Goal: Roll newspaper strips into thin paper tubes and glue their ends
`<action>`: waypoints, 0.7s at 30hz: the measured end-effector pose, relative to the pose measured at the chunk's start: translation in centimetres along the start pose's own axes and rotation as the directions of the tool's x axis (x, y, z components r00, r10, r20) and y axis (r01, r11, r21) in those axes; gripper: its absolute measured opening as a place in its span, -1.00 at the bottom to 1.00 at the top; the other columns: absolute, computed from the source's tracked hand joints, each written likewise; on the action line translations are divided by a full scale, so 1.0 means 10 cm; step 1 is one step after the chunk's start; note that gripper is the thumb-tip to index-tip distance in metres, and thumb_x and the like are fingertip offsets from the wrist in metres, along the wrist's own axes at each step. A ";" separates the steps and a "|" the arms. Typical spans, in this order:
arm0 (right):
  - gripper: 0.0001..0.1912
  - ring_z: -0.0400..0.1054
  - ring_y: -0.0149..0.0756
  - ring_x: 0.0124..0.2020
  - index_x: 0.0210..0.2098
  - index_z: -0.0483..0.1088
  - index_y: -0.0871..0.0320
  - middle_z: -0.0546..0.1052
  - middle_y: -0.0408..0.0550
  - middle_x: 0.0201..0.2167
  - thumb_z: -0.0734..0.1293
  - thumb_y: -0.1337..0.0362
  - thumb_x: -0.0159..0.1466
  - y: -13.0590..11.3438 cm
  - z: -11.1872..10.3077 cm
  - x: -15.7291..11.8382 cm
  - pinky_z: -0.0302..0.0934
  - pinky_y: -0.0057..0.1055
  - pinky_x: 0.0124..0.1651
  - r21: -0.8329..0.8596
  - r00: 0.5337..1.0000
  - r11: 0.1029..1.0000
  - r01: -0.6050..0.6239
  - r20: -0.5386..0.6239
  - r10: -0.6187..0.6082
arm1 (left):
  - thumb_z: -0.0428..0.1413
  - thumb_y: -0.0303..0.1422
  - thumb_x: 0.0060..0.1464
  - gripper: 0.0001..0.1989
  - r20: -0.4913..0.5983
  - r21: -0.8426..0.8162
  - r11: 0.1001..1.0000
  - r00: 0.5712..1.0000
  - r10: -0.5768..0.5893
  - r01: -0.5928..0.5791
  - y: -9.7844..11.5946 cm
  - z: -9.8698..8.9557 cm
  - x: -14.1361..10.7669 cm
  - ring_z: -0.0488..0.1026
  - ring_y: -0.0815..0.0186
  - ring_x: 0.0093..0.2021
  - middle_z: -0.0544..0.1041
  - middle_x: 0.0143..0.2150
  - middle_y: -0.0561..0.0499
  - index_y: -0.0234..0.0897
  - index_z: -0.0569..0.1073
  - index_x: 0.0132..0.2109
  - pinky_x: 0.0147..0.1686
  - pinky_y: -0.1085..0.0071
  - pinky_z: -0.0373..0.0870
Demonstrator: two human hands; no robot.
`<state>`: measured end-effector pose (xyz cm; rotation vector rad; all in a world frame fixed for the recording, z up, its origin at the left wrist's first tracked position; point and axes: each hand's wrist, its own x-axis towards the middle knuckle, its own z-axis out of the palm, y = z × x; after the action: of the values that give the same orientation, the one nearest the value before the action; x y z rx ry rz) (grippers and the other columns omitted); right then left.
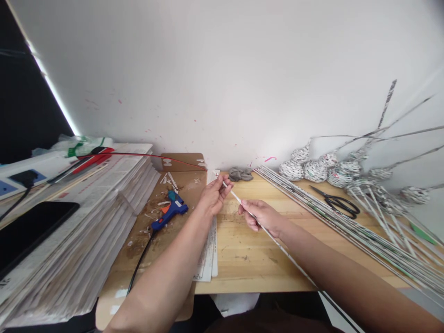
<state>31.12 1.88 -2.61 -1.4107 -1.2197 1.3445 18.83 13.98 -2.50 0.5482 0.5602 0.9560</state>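
Both of my hands hold one long, thin rolled-paper stick [286, 253] that slants from the middle of the view down to the lower right, above the wooden table. My left hand [215, 193] pinches its upper end between thumb and fingertips. Farther down the stick, my right hand [260, 216] is closed around it. Beneath my left forearm lie printed paper strips [208, 263], partly covered by the arm. A blue hot glue gun [170, 213] rests on stained cardboard [121, 259] left of my left hand.
At left stands a tall newspaper stack [114, 217] with a black phone [38, 231] and a power strip [38, 169]. On the right are paper sticks [312, 219], black scissors [336, 203] and several woven paper gourd shapes [291, 169]. A grey cloth [240, 174] lies by the wall.
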 end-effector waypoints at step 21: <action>-0.71 0.32 -0.23 -0.25 -0.22 0.37 0.14 0.46 0.02 -0.25 0.29 0.04 0.21 -0.50 -0.13 0.03 0.21 -0.31 -0.17 -0.685 0.678 0.663 0.303 -0.334 -0.655 | 0.02 -0.53 0.15 -0.83 0.096 0.022 1.000 0.995 -0.017 0.015 -0.01 0.16 -0.16 0.50 0.44 -0.42 0.51 -0.46 -0.06 -0.48 0.52 -0.26 -0.32 0.56 0.51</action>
<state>31.91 3.27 2.34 -1.5397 -1.5098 0.0950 19.23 12.27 -1.08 0.6044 0.4881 0.9046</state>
